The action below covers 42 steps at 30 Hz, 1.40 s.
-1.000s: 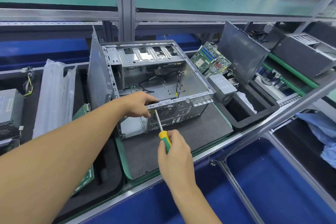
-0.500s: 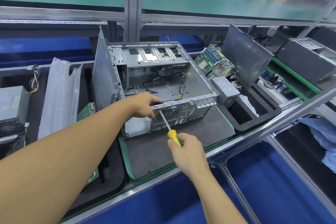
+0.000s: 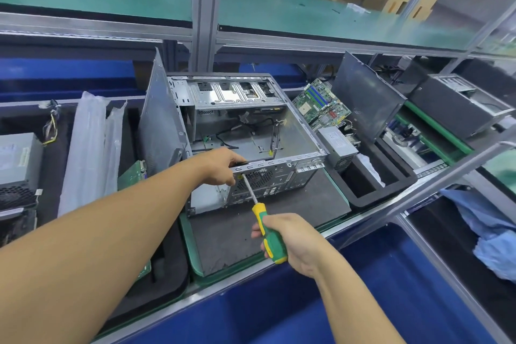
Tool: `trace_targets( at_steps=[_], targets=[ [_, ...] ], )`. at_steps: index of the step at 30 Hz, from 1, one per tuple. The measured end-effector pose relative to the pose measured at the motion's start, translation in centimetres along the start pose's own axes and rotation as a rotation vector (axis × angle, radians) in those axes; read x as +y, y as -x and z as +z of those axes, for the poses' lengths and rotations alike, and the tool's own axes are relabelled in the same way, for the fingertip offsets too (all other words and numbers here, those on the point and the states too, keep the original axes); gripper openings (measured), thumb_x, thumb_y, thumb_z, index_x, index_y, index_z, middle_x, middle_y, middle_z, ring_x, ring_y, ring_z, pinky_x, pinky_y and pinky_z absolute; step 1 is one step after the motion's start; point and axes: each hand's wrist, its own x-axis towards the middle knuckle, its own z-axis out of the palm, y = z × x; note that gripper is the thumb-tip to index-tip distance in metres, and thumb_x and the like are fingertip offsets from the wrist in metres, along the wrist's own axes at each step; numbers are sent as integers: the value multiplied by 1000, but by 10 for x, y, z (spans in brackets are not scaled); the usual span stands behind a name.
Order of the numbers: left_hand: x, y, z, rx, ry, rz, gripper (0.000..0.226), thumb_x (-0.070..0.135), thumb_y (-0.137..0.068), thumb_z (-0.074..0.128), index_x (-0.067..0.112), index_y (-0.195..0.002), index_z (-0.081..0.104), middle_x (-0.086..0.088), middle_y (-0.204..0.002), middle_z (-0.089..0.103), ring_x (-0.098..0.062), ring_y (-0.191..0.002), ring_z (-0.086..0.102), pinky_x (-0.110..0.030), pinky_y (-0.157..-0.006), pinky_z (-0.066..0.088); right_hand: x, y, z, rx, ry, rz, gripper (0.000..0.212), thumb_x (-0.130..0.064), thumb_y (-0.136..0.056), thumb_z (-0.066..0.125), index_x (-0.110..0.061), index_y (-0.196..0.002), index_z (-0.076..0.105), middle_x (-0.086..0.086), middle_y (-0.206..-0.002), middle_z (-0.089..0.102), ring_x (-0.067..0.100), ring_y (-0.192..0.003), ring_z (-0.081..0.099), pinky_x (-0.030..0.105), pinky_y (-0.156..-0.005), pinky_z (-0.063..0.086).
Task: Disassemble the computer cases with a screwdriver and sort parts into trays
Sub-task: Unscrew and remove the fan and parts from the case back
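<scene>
An open grey computer case [image 3: 290,131] lies on its side on a dark foam mat [image 3: 307,204], its inside nearly bare apart from a few cables. My left hand [image 3: 220,166] grips the top edge of the case's rear panel. My right hand [image 3: 290,240] holds a yellow and green screwdriver [image 3: 268,232], whose tip touches the rear panel just below my left hand's fingers.
A black foam tray [image 3: 385,193] to the right holds a power supply [image 3: 337,145], a motherboard [image 3: 321,103] and a leaning side panel [image 3: 365,100]. Another case [image 3: 458,103] lies at far right. On the left are plastic bags [image 3: 89,153] and another power supply [image 3: 16,167]. Blue bins [image 3: 377,288] sit below.
My right hand has pulled back along the screwdriver toward me, showing more of the handle. My left hand stays on the case edge. The camera has shifted slightly.
</scene>
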Motion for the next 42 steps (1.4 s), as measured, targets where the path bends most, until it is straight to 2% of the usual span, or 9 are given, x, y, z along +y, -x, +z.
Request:
trace_targets(
  at_steps=[4, 9, 15, 21, 25, 30, 32, 36, 42],
  targets=[
    [2, 2, 1, 14, 0, 19, 63, 5, -83, 71, 17, -143, 52, -3, -142, 56, -22, -130, 52, -37, -108, 42, 8, 5, 10, 286, 484, -280, 26, -31, -89, 66, -14, -77, 50, 2, -73, 53, 24, -66, 50, 40, -66, 50],
    [2, -1, 1, 29, -7, 34, 61, 4, -83, 71, 17, -140, 55, -3, -140, 58, -22, -127, 53, -31, -103, 41, 15, 6, 22, 365, 603, -339, 31, -29, -92, 63, -24, -78, 36, -1, -79, 49, 20, -64, 47, 35, -61, 44],
    [0, -2, 3, 29, -8, 39, 61, 5, -84, 71, 17, -141, 54, -1, -140, 58, -20, -127, 53, -27, -102, 39, -5, 17, 12, -135, -235, 160, 36, -33, -101, 54, 2, -103, 60, 16, -90, 64, 16, -60, 57, 27, -53, 48],
    [-4, -7, 3, 6, -26, 30, 67, 6, -85, 71, 17, -146, 47, -1, -147, 52, -20, -134, 48, -34, -112, 37, 6, 21, 9, -198, -424, 126, 28, -35, -99, 54, -7, -93, 58, 13, -95, 73, 12, -56, 51, 19, -44, 37],
    [-5, -9, 4, 3, -52, 38, 67, 8, -85, 71, 17, -146, 47, -1, -146, 52, -20, -132, 49, -33, -111, 38, 13, 25, 24, 78, 0, -45, 28, -40, -101, 55, -16, -87, 50, 3, -79, 63, 12, -47, 45, 23, -40, 27],
    [-4, -9, 5, 7, -48, 34, 69, 7, -86, 71, 17, -148, 44, -2, -150, 48, -20, -135, 47, -31, -112, 36, 26, 24, 37, 563, 1029, -349, 28, -48, -102, 43, -25, -93, 30, -1, -97, 56, 28, -86, 63, 35, -66, 37],
    [-3, -9, 5, 8, -53, 39, 70, 6, -86, 70, 17, -150, 43, -1, -151, 47, -20, -137, 45, -30, -112, 35, 26, 21, 36, 489, 750, -284, 32, -48, -99, 51, -23, -90, 35, -1, -89, 58, 26, -76, 59, 35, -61, 38],
    [-4, -9, 5, 13, -56, 38, 70, 6, -87, 70, 18, -150, 43, -1, -152, 46, -20, -137, 45, -31, -113, 35, 16, 16, 18, 47, -770, 184, 29, -34, -89, 63, -5, -91, 60, 8, -67, 58, 15, -47, 37, 20, -38, 21],
    [-5, -11, 6, 18, -47, 20, 69, 6, -86, 71, 18, -149, 44, -1, -152, 46, -19, -138, 45, -29, -111, 34, 24, 14, 17, -205, -946, 229, 31, -22, -84, 62, 7, -93, 69, 9, -70, 53, 14, -52, 38, 23, -42, 31]
  ],
)
